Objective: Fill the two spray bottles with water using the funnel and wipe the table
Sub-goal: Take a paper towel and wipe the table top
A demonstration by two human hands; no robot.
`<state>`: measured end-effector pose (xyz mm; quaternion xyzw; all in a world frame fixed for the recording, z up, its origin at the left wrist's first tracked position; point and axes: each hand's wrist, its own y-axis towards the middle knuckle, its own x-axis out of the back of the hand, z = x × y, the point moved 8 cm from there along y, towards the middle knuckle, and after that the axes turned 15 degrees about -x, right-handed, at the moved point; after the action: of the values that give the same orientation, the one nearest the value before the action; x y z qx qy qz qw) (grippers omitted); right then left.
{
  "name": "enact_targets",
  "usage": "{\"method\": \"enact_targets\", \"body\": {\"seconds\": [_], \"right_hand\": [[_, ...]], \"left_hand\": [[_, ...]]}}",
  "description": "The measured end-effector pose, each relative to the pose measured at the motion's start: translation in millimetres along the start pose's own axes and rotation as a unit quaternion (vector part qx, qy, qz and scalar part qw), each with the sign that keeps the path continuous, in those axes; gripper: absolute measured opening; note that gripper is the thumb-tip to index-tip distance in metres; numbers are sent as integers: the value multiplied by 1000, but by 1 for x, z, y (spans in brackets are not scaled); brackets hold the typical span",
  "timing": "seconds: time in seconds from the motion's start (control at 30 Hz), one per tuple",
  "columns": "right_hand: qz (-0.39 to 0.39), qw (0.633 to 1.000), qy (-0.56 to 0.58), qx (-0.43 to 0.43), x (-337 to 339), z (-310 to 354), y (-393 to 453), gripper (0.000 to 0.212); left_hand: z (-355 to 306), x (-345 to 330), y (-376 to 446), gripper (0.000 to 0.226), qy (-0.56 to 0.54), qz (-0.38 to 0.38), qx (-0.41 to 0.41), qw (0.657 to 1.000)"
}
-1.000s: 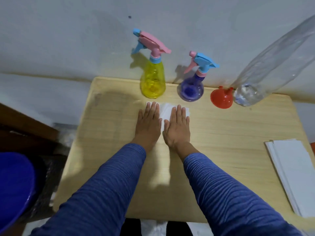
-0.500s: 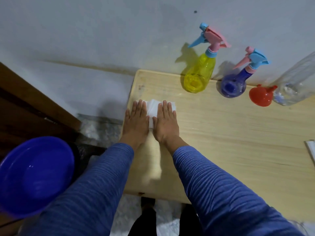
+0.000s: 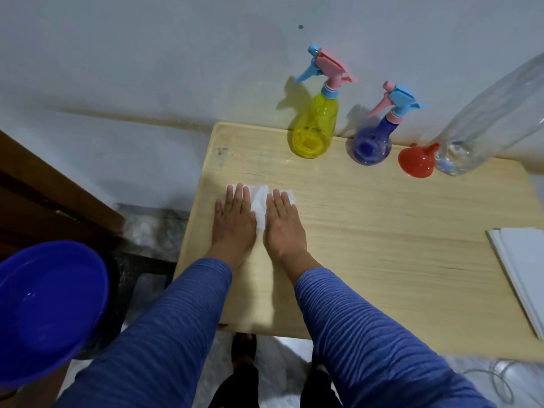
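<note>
My left hand (image 3: 234, 219) and my right hand (image 3: 284, 220) lie flat, side by side, pressing a white tissue (image 3: 259, 201) onto the wooden table (image 3: 382, 231) near its left edge. A yellow spray bottle (image 3: 313, 128) with a pink and blue trigger stands at the back by the wall. To its right stands a blue spray bottle (image 3: 372, 144). A red funnel (image 3: 416, 161) lies on the table beside a large clear plastic bottle (image 3: 485, 122).
A stack of white tissues (image 3: 521, 269) lies at the table's right edge. A blue plastic basin (image 3: 50, 307) sits low at the left, off the table. A dark wooden frame (image 3: 44, 198) runs along the left. The wall is right behind the bottles.
Both hands slid the tissue leftward across the table, from in front of the bottles to near the left edge; over the last half second they shifted slightly back right. The camera turned left.
</note>
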<state>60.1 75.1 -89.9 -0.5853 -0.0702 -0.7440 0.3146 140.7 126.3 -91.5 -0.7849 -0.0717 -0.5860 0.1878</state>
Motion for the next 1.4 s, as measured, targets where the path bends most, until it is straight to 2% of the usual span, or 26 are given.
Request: {"method": "enact_targets", "body": {"seconds": [0.27, 0.63, 0.73, 0.8, 0.87, 1.13, 1.4], "right_hand": [[-14, 1000, -9, -17, 22, -80, -7, 51], [-28, 997, -20, -75, 77, -249, -15, 52], [-39, 995, -15, -91, 93, -291, -22, 66], [-33, 994, -12, -107, 98, -315, -25, 53], [-39, 992, -7, -119, 104, -334, -30, 51], [-42, 981, 12, -187, 112, -379, -64, 53], [-41, 973, 33, -225, 90, -348, -93, 54]], "left_hand": [[-81, -16, 14, 56, 7, -1, -28, 1000], [-254, -47, 56, 56, -3, -5, -85, 996], [-299, -56, 67, 56, 15, -4, -110, 994], [-322, -62, 71, 56, 17, -2, -122, 992], [-341, -66, 73, 56, 15, 0, -133, 991], [-392, -81, 58, 55, 28, 2, -193, 981], [-365, -77, 20, 52, 27, -33, -240, 970]]}}
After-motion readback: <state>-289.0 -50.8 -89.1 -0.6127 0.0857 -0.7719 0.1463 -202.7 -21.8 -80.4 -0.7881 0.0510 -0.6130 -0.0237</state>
